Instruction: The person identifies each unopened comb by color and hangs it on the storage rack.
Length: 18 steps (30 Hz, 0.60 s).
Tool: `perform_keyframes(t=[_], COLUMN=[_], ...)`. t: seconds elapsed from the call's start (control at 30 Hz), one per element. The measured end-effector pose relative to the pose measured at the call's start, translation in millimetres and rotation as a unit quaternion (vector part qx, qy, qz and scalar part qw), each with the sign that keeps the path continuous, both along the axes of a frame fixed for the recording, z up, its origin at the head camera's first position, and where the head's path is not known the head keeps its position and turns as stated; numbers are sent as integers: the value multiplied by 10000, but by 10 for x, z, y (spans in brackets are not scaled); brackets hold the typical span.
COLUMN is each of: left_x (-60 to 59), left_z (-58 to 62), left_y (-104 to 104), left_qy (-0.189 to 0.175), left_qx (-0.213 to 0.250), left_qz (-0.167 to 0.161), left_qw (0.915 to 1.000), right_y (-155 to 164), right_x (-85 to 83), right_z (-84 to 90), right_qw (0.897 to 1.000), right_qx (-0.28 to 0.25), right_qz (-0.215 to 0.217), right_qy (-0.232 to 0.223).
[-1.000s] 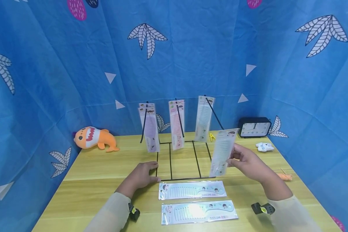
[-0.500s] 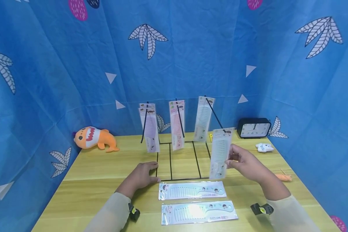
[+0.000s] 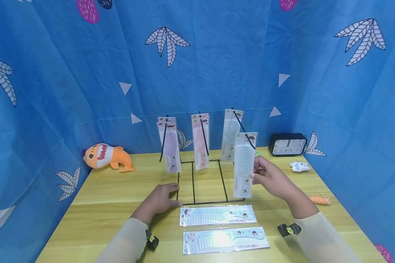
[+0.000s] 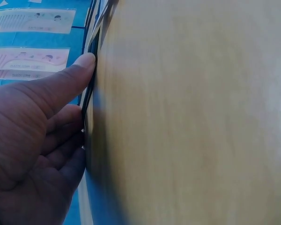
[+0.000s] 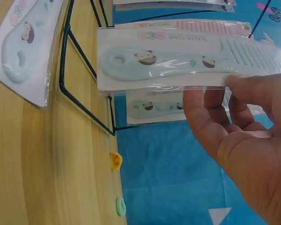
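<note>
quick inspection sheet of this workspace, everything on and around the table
surface: wooden table, pale planks, bare in front of the left hand.
job's things: black wire rack with packaged combs hanging on three hooks; light blue packaged comb at the tip of the right hook; two more packaged combs flat on the near edge.
clutter: orange plush fish, black clock, small white toy, small orange item.
grips: left hand rests on the rack base; right hand pinches the light blue packaged comb.
cables: nothing seen.
surroundings: blue leaf-print cloth on three sides.
</note>
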<state>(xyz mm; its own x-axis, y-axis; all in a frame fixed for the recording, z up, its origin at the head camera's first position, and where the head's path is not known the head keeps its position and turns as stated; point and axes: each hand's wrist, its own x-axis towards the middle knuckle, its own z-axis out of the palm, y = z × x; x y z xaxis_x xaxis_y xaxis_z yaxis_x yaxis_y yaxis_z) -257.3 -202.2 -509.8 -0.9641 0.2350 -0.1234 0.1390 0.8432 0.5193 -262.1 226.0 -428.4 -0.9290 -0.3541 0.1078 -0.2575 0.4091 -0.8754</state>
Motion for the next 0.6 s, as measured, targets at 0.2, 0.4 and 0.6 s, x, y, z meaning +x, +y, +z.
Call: perform_keyframes(t=[0.2,0.4,0.6], left_x=[0,4,-10], left_z=[-1,8,5], left_y=[3,2,1], left_qy=[-27,7,-7], left_qx=[-12,-36,-12], left_qz=[2,-17,-8], left_qw=[10000,10000,10000], right_y=[-115,-226,-322], right_x=[-174,-412,-640], right_z=[0,26,36], right_qw=[9996,9984,9979], right_qx=[-56,-114,-205], right_qz=[-249,-465,-558], right_qy=[-121,-292,-255])
